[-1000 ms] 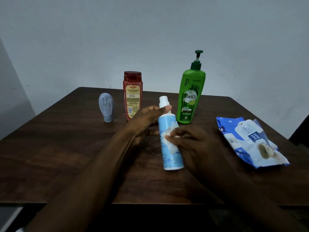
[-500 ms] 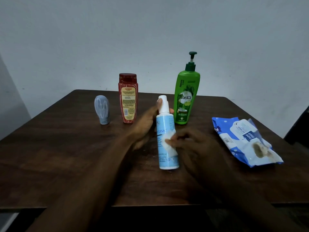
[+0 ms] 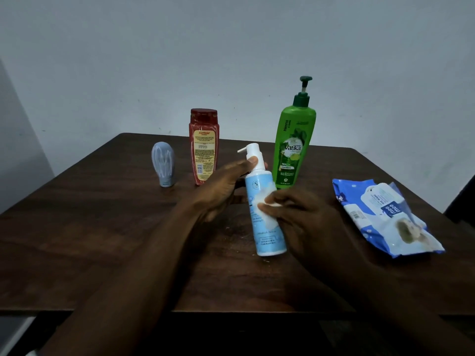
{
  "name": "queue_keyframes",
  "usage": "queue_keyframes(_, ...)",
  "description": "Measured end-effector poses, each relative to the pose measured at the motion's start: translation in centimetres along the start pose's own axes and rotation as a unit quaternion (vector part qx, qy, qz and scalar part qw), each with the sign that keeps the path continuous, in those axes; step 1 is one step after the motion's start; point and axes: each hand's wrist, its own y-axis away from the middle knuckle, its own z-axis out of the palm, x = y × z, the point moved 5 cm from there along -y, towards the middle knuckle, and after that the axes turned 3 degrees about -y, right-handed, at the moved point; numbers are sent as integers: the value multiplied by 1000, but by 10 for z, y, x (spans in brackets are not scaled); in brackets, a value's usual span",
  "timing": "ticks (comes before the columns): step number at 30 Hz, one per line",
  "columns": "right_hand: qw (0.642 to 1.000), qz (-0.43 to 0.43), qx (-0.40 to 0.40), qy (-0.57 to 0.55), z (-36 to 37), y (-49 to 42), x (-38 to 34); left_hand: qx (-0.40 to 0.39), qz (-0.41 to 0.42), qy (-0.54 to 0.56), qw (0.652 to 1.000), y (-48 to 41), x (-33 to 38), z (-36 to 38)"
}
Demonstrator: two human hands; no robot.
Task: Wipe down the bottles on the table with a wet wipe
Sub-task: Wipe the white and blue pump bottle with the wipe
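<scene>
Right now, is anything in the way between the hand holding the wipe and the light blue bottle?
Nothing visible. The right hand presses the wet wipe against the light blue bottle, which the left hand grips near its pump.

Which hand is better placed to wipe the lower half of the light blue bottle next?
Right: the right hand pinches the wet wipe against the light blue bottle, while the left hand grips its neck.

Grey bottle [image 3: 162, 164] and red bottle [image 3: 203, 147] are stood on the desk [image 3: 102, 240] beyond the left grip [image 3: 221, 186], green pump bottle [image 3: 293, 147] beyond the right grip [image 3: 305, 222], wipes pack [image 3: 385, 217] to its right.
</scene>
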Motion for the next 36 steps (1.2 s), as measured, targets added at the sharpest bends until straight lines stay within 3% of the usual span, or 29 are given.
queue_keyframes(4,997,-68,-22,25,-1,31,-7,-2,6,2,1000,0,2,4)
queue_keyframes(8,994,-39,-106,5,1,52,-7,-19,11,-3,1000,1,4,11)
queue_keyframes(11,994,2,-94,-52,-4,35,-2,-6,16,-8,1000,2,5,12)
queue_keyframes(15,999,-9,13,-42,-5,3,1,6,21,-24,999,1,4,10)
queue_keyframes(21,994,40,71,-76,-10,-38,17,9,26,-14,1000,4,3,6)
queue_keyframes(30,997,-72,18,0,4,20,-8,44,12,-31,998,5,3,5)
queue_keyframes(36,995,-91,-24,-45,2,43,-12,58,12,-35,998,2,3,9)
